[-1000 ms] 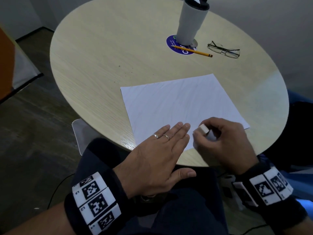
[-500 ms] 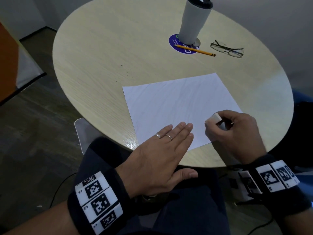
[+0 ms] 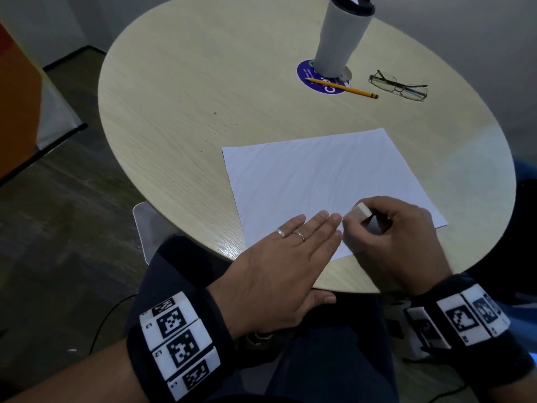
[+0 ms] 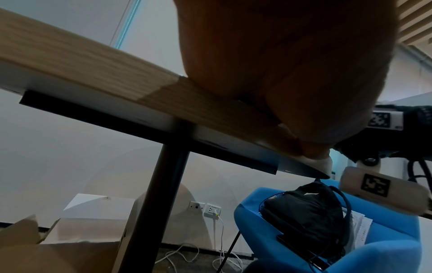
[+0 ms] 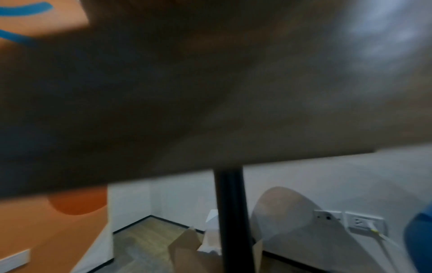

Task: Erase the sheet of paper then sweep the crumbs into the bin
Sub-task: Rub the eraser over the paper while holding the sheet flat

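The sheet of paper (image 3: 322,187) is lying flat on the round wooden table (image 3: 186,91), on the half nearest the person, turned a little so its long edges are running from the near left toward the far right and its near right corner is pointing at the table's right rim. The table is taking up most of the head view, with dark crumbs (image 3: 225,128) sitting scattered on the bare wood beyond the paper's far left corner. At the far side a tall grey cup (image 3: 340,36) is standing upright on a round blue sticker (image 3: 312,80), and a yellow pencil (image 3: 343,88) is lying across that sticker, tip pointing left. Folded glasses (image 3: 399,88) are resting just to the right of the pencil. The left hand (image 3: 279,269) is pressing flat on the paper's near edge, fingers straight and together, holding nothing, two rings showing. The right hand (image 3: 395,242) is curling its fingers around a small white eraser (image 3: 359,212), pinching it right beside the left fingertips, the eraser's lower end going down onto the paper. A clear bin (image 3: 145,225) is peeking out under the table's near left rim. The right wrist view is blurred.
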### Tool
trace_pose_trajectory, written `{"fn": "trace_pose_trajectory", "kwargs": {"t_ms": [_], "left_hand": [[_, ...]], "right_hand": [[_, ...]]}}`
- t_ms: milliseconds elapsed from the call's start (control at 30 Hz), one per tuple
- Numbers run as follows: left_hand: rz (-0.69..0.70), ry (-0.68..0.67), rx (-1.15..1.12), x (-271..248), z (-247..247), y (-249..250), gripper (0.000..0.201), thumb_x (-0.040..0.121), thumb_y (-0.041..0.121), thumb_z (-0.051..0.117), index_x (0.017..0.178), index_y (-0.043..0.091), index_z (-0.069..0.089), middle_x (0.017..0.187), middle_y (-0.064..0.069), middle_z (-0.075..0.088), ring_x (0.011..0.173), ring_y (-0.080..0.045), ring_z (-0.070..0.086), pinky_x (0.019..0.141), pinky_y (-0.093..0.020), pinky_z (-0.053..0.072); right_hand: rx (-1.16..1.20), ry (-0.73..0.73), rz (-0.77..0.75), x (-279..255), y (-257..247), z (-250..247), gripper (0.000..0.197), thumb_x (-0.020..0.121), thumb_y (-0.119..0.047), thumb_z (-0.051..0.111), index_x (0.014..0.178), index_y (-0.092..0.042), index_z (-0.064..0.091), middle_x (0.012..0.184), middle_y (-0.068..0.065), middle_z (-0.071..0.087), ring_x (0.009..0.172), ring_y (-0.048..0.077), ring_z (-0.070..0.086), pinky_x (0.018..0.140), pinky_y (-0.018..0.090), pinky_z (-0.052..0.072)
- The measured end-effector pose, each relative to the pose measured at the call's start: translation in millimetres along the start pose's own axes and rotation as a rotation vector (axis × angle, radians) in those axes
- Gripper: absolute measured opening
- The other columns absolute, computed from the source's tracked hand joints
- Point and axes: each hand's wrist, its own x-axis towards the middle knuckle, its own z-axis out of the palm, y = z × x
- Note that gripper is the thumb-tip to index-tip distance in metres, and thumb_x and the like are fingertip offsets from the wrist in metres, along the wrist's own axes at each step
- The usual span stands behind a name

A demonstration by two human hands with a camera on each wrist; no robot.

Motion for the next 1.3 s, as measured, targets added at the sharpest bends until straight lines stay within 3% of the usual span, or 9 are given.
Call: {"fn": "trace_pose_trajectory", "kwargs": {"t_ms": [100, 267, 433, 633, 800, 967, 1100, 1200, 1300], "left_hand": [[0.005, 0.002, 0.017, 0.3, 0.4, -0.5, 0.085, 0.108, 0.065, 0.028, 0.165, 0.002, 0.019, 0.174, -0.016, 0.005, 0.162, -0.027, 0.004, 0.131, -0.045, 0.014], [-0.019, 0.032, -0.014, -0.5, 1.9, 2.4, 0.084, 0.107, 0.062, 0.033, 0.164, 0.001, 0.022, 0.174, -0.016, 0.008, 0.162, -0.027, 0.006, 0.13, -0.045, 0.017], [-0.017, 0.044, 0.0, -0.1, 2.4, 2.8, 0.083, 0.107, 0.062, 0.035, 0.163, 0.001, 0.026, 0.173, -0.018, 0.013, 0.162, -0.028, 0.011, 0.13, -0.046, 0.019], [-0.015, 0.035, 0.019, 0.8, 2.7, 2.0, 0.084, 0.108, 0.062, 0.033, 0.163, -0.001, 0.025, 0.173, -0.019, 0.011, 0.162, -0.029, 0.009, 0.129, -0.047, 0.019], [-0.005, 0.035, 0.03, 1.7, 1.6, 1.6, 0.083, 0.108, 0.062, 0.032, 0.163, -0.001, 0.026, 0.173, -0.019, 0.012, 0.162, -0.029, 0.01, 0.129, -0.047, 0.021], [-0.001, 0.019, 0.018, 2.0, 0.7, 1.5, 0.084, 0.109, 0.062, 0.028, 0.163, -0.001, 0.023, 0.174, -0.019, 0.009, 0.162, -0.029, 0.007, 0.129, -0.047, 0.018], [0.004, 0.02, 0.018, 2.5, 0.8, 1.8, 0.083, 0.108, 0.063, 0.029, 0.162, -0.001, 0.026, 0.173, -0.019, 0.012, 0.162, -0.029, 0.01, 0.128, -0.047, 0.021], [0.002, 0.017, 0.022, 2.7, 0.8, 1.8, 0.083, 0.109, 0.062, 0.028, 0.163, 0.0, 0.026, 0.173, -0.019, 0.012, 0.162, -0.028, 0.009, 0.129, -0.047, 0.02], [0.005, 0.017, 0.027, 3.0, -0.1, 1.9, 0.083, 0.109, 0.062, 0.027, 0.163, 0.0, 0.025, 0.174, -0.018, 0.011, 0.162, -0.028, 0.008, 0.129, -0.047, 0.018]], "right_hand": [[0.011, 0.06, 0.108, 9.3, 16.2, -11.3, 0.02, 0.09, -0.015, 0.074, 0.072, -0.009, 0.068, 0.061, 0.001, 0.064, 0.057, 0.022, 0.059, 0.059, 0.04, 0.052], [0.002, 0.025, 0.033, -2.9, 4.2, 0.3, 0.016, 0.087, -0.016, 0.081, 0.075, -0.02, 0.071, 0.064, -0.009, 0.065, 0.059, 0.012, 0.061, 0.06, 0.02, 0.048], [0.047, 0.07, 0.115, 7.8, 19.1, -8.1, 0.017, 0.09, -0.015, 0.078, 0.074, -0.015, 0.07, 0.063, 0.0, 0.067, 0.058, 0.023, 0.061, 0.06, 0.042, 0.056], [0.016, 0.005, 0.033, -1.9, 5.1, 2.1, 0.018, 0.087, -0.013, 0.079, 0.073, -0.015, 0.068, 0.063, -0.005, 0.063, 0.058, 0.015, 0.057, 0.059, 0.029, 0.049], [-0.017, 0.076, 0.067, 9.5, 19.0, -12.1, 0.017, 0.089, -0.015, 0.079, 0.074, -0.016, 0.071, 0.069, -0.005, 0.069, 0.065, 0.016, 0.064, 0.065, 0.036, 0.053], [0.041, -0.016, 0.045, -0.8, 7.5, -1.1, 0.016, 0.087, -0.016, 0.077, 0.073, -0.013, 0.07, 0.064, -0.002, 0.065, 0.059, 0.018, 0.06, 0.06, 0.035, 0.053], [-0.059, 0.114, 0.097, 14.5, 32.1, -18.4, 0.017, 0.089, -0.024, 0.075, 0.074, -0.018, 0.071, 0.068, -0.005, 0.069, 0.063, 0.018, 0.062, 0.064, 0.04, 0.056], [0.033, -0.008, 0.033, -2.5, 11.0, -12.9, 0.017, 0.087, -0.015, 0.077, 0.072, -0.015, 0.071, 0.066, -0.004, 0.069, 0.06, 0.013, 0.06, 0.061, 0.033, 0.054], [0.006, -0.033, 0.051, -5.2, 11.6, -8.5, 0.013, 0.086, -0.022, 0.075, 0.074, -0.018, 0.072, 0.065, -0.004, 0.068, 0.06, 0.017, 0.062, 0.061, 0.039, 0.056]]}}
